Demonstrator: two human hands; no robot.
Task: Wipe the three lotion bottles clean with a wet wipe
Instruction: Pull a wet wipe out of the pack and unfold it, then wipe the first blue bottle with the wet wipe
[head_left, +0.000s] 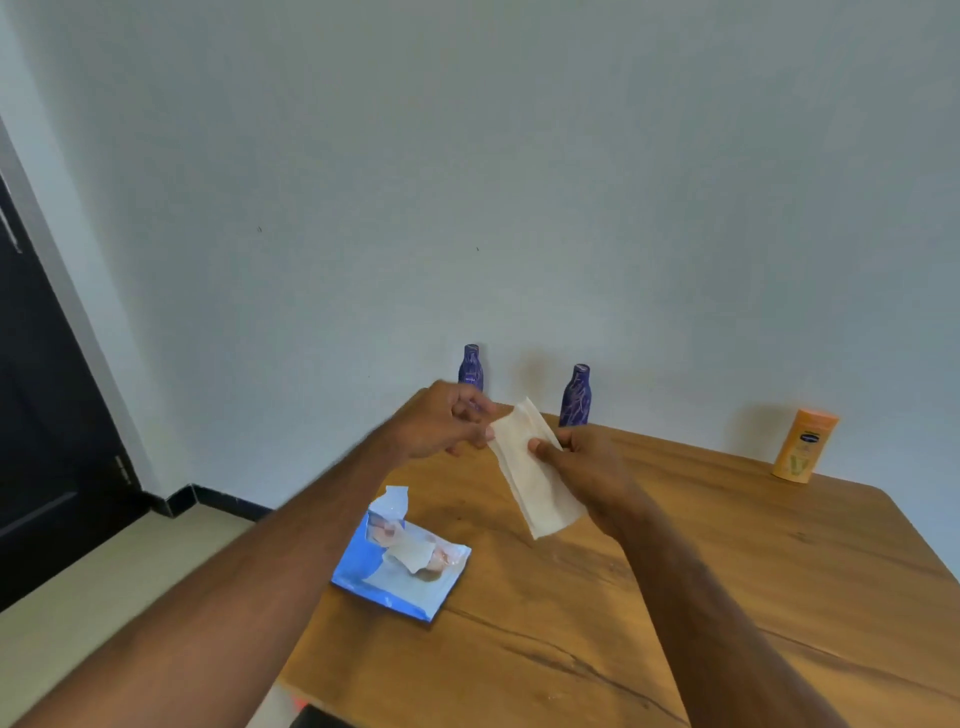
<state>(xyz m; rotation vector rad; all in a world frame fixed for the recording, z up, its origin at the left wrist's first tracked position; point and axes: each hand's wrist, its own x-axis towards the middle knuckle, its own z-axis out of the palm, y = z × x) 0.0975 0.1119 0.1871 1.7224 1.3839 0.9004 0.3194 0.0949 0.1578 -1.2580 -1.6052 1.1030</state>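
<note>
A folded white wet wipe (530, 473) hangs in the air above the wooden table (727, 571). My right hand (587, 467) pinches its right edge and my left hand (441, 421) holds its upper left corner. Two purple lotion bottles stand upright along the table's far edge by the wall: one (470, 367) partly hidden behind my left hand, the other (575, 396) just beyond my right hand. An orange lotion bottle (802, 446) stands upright at the far right.
A blue wet-wipe pack (400, 561) lies on the table's left side with its flap up and a wipe poking out. A dark door (47, 415) is at the left, past the table's left edge.
</note>
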